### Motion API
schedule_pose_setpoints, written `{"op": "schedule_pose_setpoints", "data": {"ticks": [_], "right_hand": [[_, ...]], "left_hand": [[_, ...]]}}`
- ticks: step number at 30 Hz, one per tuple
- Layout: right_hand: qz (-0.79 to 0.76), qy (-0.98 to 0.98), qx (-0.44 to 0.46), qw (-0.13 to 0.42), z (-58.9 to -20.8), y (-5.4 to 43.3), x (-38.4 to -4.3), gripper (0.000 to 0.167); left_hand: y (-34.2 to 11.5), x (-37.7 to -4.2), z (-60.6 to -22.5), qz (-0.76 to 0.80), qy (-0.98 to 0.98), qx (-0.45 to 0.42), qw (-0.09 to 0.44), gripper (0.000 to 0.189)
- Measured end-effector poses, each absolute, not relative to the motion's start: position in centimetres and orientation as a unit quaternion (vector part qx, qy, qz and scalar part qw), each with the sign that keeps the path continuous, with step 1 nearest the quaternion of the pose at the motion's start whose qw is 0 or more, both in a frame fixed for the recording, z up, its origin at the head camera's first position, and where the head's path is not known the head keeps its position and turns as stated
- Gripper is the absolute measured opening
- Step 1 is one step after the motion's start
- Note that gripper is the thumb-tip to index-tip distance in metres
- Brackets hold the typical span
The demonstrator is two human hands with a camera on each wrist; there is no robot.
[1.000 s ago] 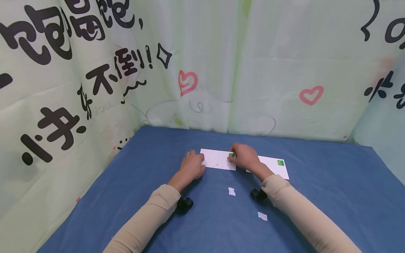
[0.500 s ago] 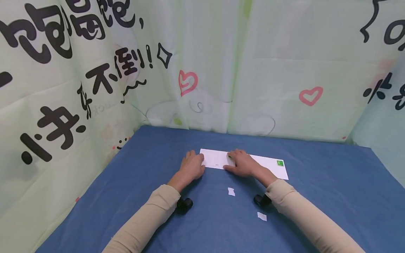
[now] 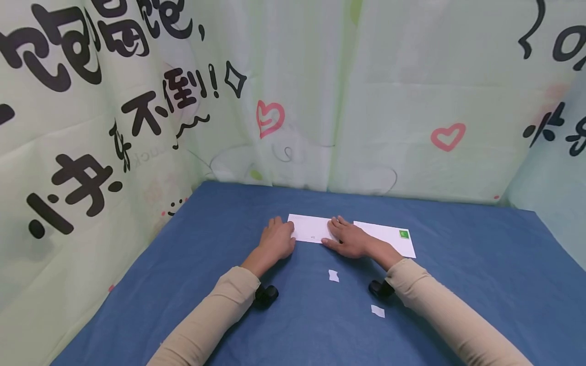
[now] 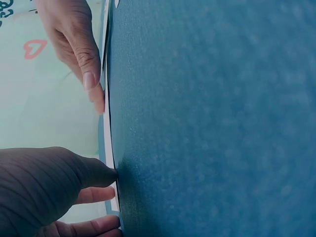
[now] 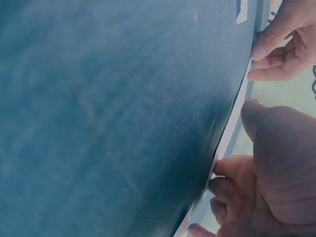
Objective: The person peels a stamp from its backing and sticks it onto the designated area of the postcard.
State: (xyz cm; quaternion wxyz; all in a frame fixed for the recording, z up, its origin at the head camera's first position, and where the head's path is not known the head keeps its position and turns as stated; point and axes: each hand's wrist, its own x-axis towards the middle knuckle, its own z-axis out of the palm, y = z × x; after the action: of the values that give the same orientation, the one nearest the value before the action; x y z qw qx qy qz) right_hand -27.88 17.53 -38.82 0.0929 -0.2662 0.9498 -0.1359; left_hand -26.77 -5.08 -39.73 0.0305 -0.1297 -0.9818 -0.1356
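Observation:
Across the left end of a white envelope (image 3: 308,226) rests my left hand (image 3: 276,240), its thumb and fingertips pressing the edge flat to the table. My right hand (image 3: 351,241) lies with extended fingers on the right end of that same envelope, covering its upper right corner. A second white envelope (image 3: 387,238) lies just to the right, partly behind my right wrist; a green stamp (image 3: 404,234) is on its upper right corner. In the left wrist view, the thin envelope edge (image 4: 109,133) runs between both hands.
Two small white paper scraps, one nearer the middle (image 3: 333,276) and one closer to me (image 3: 378,311), lie on the blue tablecloth (image 3: 220,218). A pale printed curtain (image 3: 302,168) stands along the table's back and left side.
My right hand has gone from pinching at a green stamp on the left envelope's corner to lying spread over that corner, hiding the stamp. My left hand has stayed in place.

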Motion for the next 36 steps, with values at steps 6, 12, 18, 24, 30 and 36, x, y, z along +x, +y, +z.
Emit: {"op": "schedule_pose_setpoints", "data": {"ticks": [6, 12, 18, 24, 30, 36], "right_hand": [[-0.118, 0.952, -0.270, 0.089, -39.0, 17.9, -27.6, 0.073], [-0.111, 0.952, -0.269, 0.096, -39.7, 18.6, -27.8, 0.077], [-0.109, 0.953, -0.263, 0.104, -39.4, 18.2, -27.9, 0.077], [-0.144, 0.951, -0.257, 0.092, -39.4, 18.2, -27.7, 0.070], [-0.236, 0.949, -0.206, 0.032, -39.3, 18.9, -26.6, 0.063], [-0.399, 0.914, -0.065, 0.028, -37.8, 19.6, -24.3, 0.065]], "left_hand": [[-5.0, -26.6, -39.9, -0.134, -0.981, -0.133, 0.034, 0.019], [-4.8, -26.7, -40.0, -0.130, -0.982, -0.135, 0.033, 0.020], [-4.9, -26.9, -39.9, -0.132, -0.981, -0.136, 0.034, 0.019], [-5.1, -27.0, -40.0, -0.125, -0.982, -0.138, 0.037, 0.017], [-5.3, -27.1, -40.5, -0.127, -0.981, -0.144, 0.036, 0.017], [-6.4, -27.2, -40.9, -0.163, -0.974, -0.149, 0.043, 0.023]]}}
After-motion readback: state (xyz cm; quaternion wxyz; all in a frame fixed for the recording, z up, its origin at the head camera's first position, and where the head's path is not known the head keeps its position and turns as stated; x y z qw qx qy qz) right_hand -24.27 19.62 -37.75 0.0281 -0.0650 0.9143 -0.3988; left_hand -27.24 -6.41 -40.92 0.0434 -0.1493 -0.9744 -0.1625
